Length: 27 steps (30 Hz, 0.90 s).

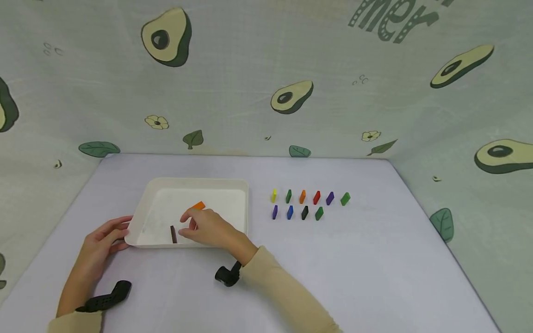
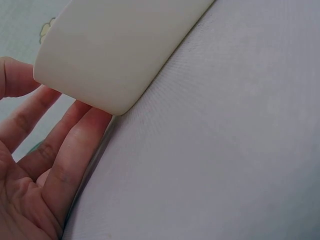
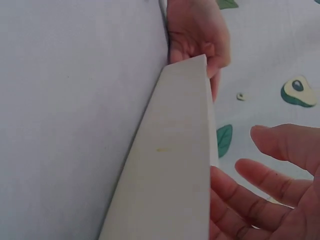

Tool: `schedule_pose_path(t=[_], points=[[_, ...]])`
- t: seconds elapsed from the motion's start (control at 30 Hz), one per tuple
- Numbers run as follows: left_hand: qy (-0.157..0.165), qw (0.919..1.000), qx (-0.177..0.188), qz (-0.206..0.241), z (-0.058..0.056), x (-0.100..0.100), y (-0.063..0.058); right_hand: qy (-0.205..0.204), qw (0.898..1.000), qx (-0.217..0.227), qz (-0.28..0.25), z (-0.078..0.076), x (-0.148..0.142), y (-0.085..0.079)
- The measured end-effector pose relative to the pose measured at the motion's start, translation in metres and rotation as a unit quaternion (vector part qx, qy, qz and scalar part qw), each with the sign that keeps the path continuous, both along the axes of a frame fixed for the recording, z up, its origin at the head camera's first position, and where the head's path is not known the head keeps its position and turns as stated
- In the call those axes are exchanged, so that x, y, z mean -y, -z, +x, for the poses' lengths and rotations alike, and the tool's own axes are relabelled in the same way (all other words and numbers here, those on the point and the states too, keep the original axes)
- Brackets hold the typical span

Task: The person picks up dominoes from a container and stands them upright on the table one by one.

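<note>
My left hand [image 1: 97, 243] holds the white tray [image 1: 245, 192] by its near left corner; in the left wrist view its fingers [image 2: 75, 150] touch the outer wall. Over the tray is my right hand [image 1: 210, 226], thumb and forefinger apart with nothing seen between them. Just left of those fingertips a dark brown domino-like block [image 1: 173, 234] is in the tray. An orange block [image 1: 199, 206] shows behind the right hand, partly hidden by it. In the right wrist view, the right hand's fingers [image 3: 245, 200] show beyond the tray's near wall.
Right of the tray, several small coloured blocks stand in two rows on the white table [image 1: 354, 273], among them a yellow block [image 1: 274, 195], a red block [image 1: 317, 197] and a black block [image 1: 305, 212]. An avocado-print cloth [image 1: 233, 69] surrounds the table's back and sides.
</note>
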<state>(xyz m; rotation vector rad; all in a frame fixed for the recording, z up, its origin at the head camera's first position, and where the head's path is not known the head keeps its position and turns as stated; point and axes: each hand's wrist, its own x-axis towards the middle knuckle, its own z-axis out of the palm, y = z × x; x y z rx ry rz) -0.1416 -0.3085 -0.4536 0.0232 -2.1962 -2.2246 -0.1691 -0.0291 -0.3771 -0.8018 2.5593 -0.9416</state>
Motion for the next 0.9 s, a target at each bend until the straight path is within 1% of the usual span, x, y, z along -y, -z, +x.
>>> schedule_pose_path(t=[0.17, 0.3, 0.43, 0.53, 0.6, 0.7, 0.9], points=[[0.001, 1.0000, -0.002, 0.004, 0.000, 0.000, -0.001, 0.028, 0.999, 0.023, 0.024, 0.000, 0.019, 0.013], [0.004, 1.0000, -0.006, 0.004, 0.001, 0.000, -0.001, 0.051, 0.997, 0.033, 0.044, 0.002, 0.031, 0.018], [0.011, 0.9998, -0.012, 0.011, 0.002, 0.001, 0.000, 0.083, 0.992, 0.035, 0.084, 0.003, 0.041, 0.021], [0.013, 0.9996, -0.018, 0.015, 0.002, 0.001, -0.001, 0.103, 0.987, 0.026, 0.118, 0.003, 0.048, 0.022], [0.014, 0.9995, -0.022, 0.018, 0.001, 0.002, -0.001, 0.112, 0.985, 0.025, 0.130, 0.002, 0.051, 0.023], [0.015, 0.9995, -0.024, 0.018, 0.000, 0.002, -0.001, 0.119, 0.983, 0.025, 0.136, 0.002, 0.054, 0.024], [0.009, 0.9998, -0.014, 0.014, -0.001, 0.002, -0.001, 0.123, 0.983, 0.015, 0.137, 0.002, 0.055, 0.024]])
